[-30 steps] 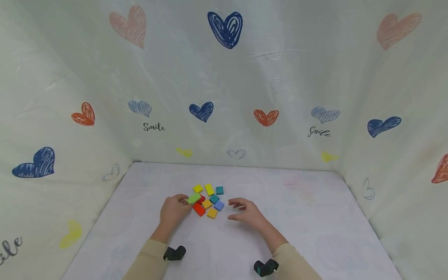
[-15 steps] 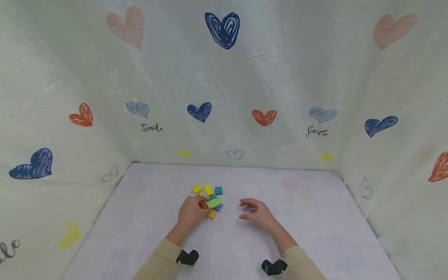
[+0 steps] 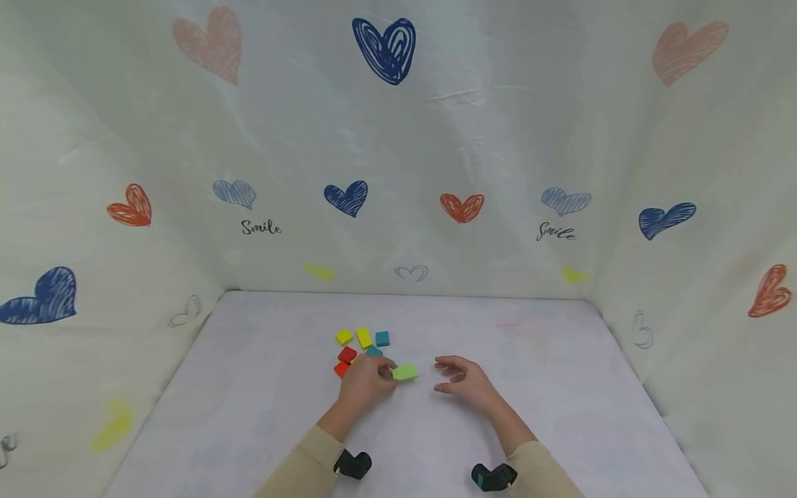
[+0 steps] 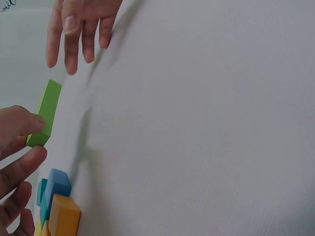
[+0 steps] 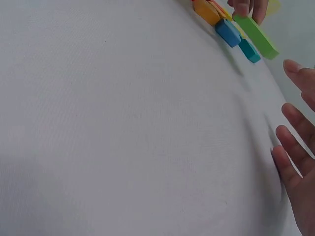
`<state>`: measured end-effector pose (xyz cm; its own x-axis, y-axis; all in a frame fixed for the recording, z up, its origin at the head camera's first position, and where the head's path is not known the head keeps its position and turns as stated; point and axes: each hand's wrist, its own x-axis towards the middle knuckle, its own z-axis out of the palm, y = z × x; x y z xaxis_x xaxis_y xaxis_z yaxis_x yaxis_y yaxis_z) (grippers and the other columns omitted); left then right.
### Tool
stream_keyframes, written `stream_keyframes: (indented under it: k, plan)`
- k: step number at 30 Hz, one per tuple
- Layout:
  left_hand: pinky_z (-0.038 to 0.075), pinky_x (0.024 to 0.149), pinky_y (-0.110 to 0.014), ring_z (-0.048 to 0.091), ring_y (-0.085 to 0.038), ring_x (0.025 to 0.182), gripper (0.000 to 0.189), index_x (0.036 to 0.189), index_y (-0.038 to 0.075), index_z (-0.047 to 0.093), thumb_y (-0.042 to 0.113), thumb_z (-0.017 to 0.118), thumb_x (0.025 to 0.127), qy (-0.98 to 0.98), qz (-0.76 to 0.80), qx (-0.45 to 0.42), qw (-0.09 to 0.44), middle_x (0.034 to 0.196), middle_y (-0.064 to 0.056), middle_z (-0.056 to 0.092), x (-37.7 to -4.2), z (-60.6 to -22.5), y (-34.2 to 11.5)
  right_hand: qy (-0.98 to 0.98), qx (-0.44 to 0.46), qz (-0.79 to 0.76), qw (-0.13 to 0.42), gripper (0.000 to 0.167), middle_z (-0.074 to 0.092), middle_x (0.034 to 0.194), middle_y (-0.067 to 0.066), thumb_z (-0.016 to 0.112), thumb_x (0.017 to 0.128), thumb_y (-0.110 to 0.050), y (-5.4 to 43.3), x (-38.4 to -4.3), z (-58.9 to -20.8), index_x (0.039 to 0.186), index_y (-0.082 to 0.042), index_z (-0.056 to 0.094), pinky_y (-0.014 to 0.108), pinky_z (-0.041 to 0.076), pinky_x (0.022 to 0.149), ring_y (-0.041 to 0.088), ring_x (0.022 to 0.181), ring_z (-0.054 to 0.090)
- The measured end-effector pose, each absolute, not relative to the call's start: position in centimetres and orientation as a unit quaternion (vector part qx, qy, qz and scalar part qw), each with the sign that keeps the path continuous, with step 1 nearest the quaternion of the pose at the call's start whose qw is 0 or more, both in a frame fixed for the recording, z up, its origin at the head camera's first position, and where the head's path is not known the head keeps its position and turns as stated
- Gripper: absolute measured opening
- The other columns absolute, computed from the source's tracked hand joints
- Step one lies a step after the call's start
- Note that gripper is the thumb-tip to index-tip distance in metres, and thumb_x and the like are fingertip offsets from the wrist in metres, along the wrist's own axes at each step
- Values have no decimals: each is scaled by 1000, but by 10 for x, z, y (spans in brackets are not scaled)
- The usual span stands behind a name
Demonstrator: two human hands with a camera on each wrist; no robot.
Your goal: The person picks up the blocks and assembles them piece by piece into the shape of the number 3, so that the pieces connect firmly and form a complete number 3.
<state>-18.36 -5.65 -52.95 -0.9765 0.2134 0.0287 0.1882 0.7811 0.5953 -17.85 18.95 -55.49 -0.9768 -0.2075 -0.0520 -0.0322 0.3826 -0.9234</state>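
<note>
My left hand (image 3: 363, 380) pinches a light green rectangular block (image 3: 405, 373) by one end, between thumb and fingers. In the left wrist view the green block (image 4: 47, 110) is raised over the table, its free end pointing at the other hand. Facing it from the right, my right hand (image 3: 470, 384) holds nothing, its fingers spread and slightly bent, a short gap from the block. Behind and under my left hand lie red blocks (image 3: 347, 355) and a teal block (image 3: 373, 351). In the left wrist view a blue block (image 4: 59, 183) and an orange block (image 4: 66, 216) sit close together.
Two yellow blocks (image 3: 364, 337) and another teal block (image 3: 382, 339) lie at the far side of the group. The white-covered table (image 3: 529, 366) meets a pale curtain (image 3: 498, 138) printed with hearts at the back and both sides.
My left hand has carried the green block rightward from the left of the group, across the other blocks, toward my right hand. My right hand has shifted slightly right, still holding nothing.
</note>
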Motion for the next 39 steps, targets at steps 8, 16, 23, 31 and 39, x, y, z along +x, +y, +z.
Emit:
stream_keyframes:
  k: [8,16,23,31,39]
  plan:
    - [45,64,-26,51,-13,78,24,98,19,76,23,83,75,949,294,106,46,73,12,58,-182,-538,-42,834,-66,-539,100,54,65,119,7,85,75,-18,192,-176,-563,124,-7,65,34,48,87,23,104,58]
    - [44,67,-30,49,-14,80,24,96,21,77,29,85,75,956,262,124,36,68,15,55,-183,-549,-32,838,-67,-531,103,54,63,124,6,86,74,-19,194,-176,-567,123,-10,65,37,47,90,23,106,58]
    - [40,70,-32,45,-13,79,23,95,22,78,29,85,74,961,236,143,30,65,17,51,-184,-554,-28,839,-82,-525,113,54,62,127,5,86,74,-18,196,-179,-570,124,-12,64,40,46,94,25,111,57]
    - [39,70,-31,44,-11,77,22,93,22,79,29,85,74,960,233,156,20,65,18,50,-183,-549,-26,842,-96,-520,104,54,61,125,5,86,74,-18,197,-178,-567,123,-12,65,41,45,94,26,112,56]
    - [37,71,-32,44,-12,78,23,96,22,79,28,85,75,959,235,157,29,65,18,50,-183,-547,-24,847,-96,-513,102,53,61,124,4,85,75,-18,198,-177,-567,123,-13,65,39,45,93,25,111,55]
